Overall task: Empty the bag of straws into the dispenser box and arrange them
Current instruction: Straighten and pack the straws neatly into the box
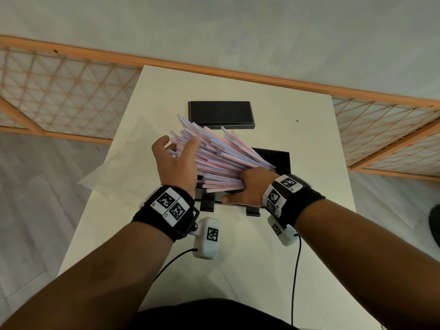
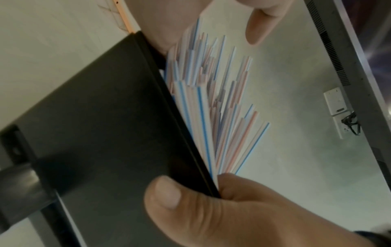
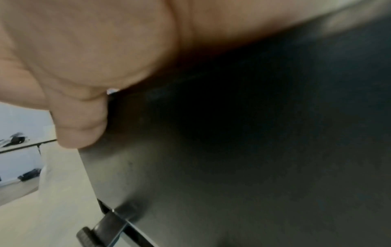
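A thick bundle of pink-and-blue striped straws (image 1: 226, 158) fans up and to the left out of the black dispenser box (image 1: 273, 158). My right hand (image 1: 250, 184) grips the straws' lower ends at the box's front right, thumb lying along the front wall. My left hand (image 1: 177, 153) is open, its fingers spread against the straws' upper ends. The left wrist view shows the straws (image 2: 211, 108) rising beside the box wall (image 2: 105, 133), with the right hand (image 2: 211, 208) below them. In the right wrist view, only that hand (image 3: 95, 50) and the box (image 3: 253, 150) appear.
A flat black lid (image 1: 221, 114) lies behind the box on the cream table (image 1: 238, 246). A crumpled clear bag (image 1: 112, 172) lies at the table's left edge. A wooden lattice screen (image 1: 59, 91) stands behind the table. Cables trail from both wrists.
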`<state>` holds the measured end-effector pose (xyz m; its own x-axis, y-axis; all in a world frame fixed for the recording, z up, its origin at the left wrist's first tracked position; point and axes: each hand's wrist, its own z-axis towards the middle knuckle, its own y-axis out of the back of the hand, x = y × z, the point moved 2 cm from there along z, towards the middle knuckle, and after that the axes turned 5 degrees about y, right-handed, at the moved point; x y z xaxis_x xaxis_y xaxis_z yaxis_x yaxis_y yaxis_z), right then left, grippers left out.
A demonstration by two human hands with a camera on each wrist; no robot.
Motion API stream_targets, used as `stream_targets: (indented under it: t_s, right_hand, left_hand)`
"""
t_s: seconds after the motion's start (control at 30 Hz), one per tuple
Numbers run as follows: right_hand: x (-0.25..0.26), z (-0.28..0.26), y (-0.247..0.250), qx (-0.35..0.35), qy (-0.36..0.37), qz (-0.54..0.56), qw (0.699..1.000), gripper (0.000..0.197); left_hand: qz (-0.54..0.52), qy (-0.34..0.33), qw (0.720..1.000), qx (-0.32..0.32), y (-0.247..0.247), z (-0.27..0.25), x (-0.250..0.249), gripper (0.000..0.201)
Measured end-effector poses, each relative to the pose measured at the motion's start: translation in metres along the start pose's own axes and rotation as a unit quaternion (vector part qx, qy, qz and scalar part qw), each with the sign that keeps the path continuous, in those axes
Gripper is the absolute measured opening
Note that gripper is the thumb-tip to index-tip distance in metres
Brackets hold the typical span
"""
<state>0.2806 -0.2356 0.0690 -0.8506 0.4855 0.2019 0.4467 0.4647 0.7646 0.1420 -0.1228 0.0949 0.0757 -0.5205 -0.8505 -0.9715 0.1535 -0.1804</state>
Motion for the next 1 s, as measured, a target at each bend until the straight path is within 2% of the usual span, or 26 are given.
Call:
stream_targets:
  t_s: [0.1,0.17,0.27,0.37,0.47,0.57,0.7,0.87,0.93,1.0]
  right_hand:
    - [0.001,0.002,-0.004,0.008,-0.005,0.002,1.000,0.084]
    - [0.002,0.002,-0.003,0.015,-0.008,0.018,1.000,0.090]
    - [0.001,0.001,0.002,0.030,-0.026,0.027,0.999,0.084]
    - [0.003,0.003,0.002,0.016,-0.027,0.034,0.999,0.072]
    - [0.005,0.006,0.000,0.001,-0.013,0.038,0.999,0.084]
    - [0.008,0.005,0.003,0.013,-0.032,0.026,0.999,0.088]
    - [0.013,0.002,0.007,0.030,-0.037,0.033,0.998,0.090]
    - [0.012,0.004,0.000,0.009,-0.023,0.055,0.998,0.106]
    - [0.012,0.004,0.000,0.019,-0.030,0.066,0.997,0.102]
    - [0.014,0.001,0.002,0.048,-0.034,0.077,0.995,0.088]
  left_hand:
    - [-0.006,0.001,1.000,-0.004,0.001,0.001,0.001,0.076]
    - [-0.009,0.000,1.000,0.003,0.002,0.001,0.002,0.076]
    - [-0.016,-0.007,1.000,0.013,0.002,0.002,0.004,0.068]
    - [0.004,-0.020,1.000,0.012,0.003,0.001,0.006,0.070]
    - [0.023,-0.030,0.999,0.012,0.004,0.002,0.007,0.076]
    - [0.043,-0.037,0.998,0.017,0.004,0.006,0.010,0.077]
    - [0.139,-0.045,0.989,0.022,0.000,0.007,0.012,0.077]
    - [0.068,0.002,0.998,0.015,0.008,0.007,0.015,0.099]
    - [0.096,-0.010,0.995,0.022,0.011,0.005,0.017,0.099]
    - [0.122,-0.015,0.992,0.019,0.013,0.003,0.020,0.097]
